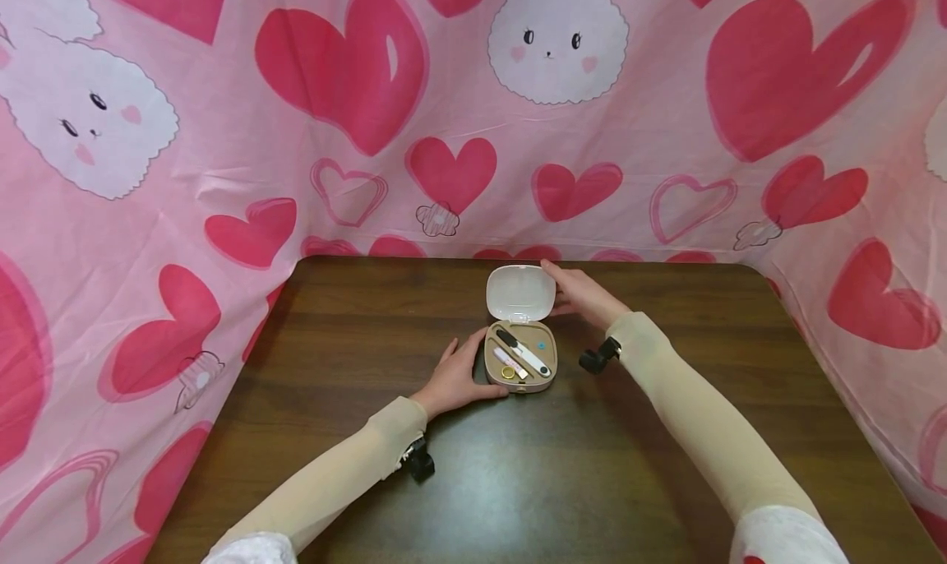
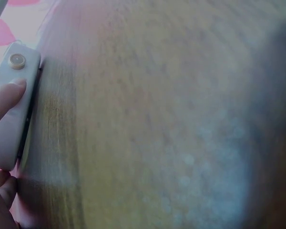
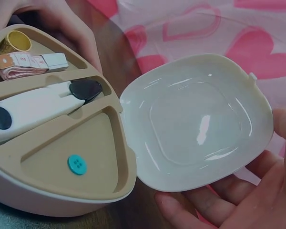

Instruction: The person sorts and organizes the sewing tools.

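A small sewing kit box (image 1: 536, 386) sits open on the table, its white lid (image 1: 521, 291) tilted up at the back. My left hand (image 1: 456, 381) grips the box's left side, thumb across the front by the round catch (image 2: 17, 61) and fingers around the side. At the lid's right edge, my right hand (image 1: 588, 295) holds the rim between thumb and fingers. Inside the beige tray lie a gold thimble (image 3: 18, 43), a folded tape measure (image 3: 24, 65), white thread snips (image 3: 33, 105) with a black tip cover, and a turquoise button (image 3: 77, 164), in separate compartments.
The box stands on a dark wooden table (image 1: 355, 325), toward its back edge. Pink cloth (image 1: 473, 79) with hearts and rabbits hangs behind the table and along both sides. A small black device (image 1: 420, 461) is strapped at each wrist.
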Available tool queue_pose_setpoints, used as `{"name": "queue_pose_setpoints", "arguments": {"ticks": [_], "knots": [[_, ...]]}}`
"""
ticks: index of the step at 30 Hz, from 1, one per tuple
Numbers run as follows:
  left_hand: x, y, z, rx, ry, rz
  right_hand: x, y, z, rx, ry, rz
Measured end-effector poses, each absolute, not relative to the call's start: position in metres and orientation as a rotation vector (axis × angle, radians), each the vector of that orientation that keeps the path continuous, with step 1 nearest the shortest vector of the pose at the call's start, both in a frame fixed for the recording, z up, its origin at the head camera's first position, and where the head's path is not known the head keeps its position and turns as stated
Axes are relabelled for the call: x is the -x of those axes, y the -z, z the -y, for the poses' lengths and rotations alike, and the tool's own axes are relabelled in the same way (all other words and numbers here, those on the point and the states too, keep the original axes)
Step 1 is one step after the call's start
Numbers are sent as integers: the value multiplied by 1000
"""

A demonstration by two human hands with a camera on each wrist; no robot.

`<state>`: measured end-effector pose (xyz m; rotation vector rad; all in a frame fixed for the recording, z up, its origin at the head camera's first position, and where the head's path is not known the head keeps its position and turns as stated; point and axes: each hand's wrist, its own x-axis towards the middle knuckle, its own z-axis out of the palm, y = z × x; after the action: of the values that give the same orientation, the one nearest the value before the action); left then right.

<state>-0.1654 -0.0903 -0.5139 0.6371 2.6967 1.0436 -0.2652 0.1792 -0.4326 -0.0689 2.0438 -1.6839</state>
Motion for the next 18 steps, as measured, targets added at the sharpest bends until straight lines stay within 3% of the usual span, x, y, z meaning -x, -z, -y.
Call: {"name": "queue_pose_setpoints", "arguments": {"ticks": [18], "knots": [[165, 513, 90, -632, -1042, -2689, 249, 435, -188, 230, 1746, -1990]]}}
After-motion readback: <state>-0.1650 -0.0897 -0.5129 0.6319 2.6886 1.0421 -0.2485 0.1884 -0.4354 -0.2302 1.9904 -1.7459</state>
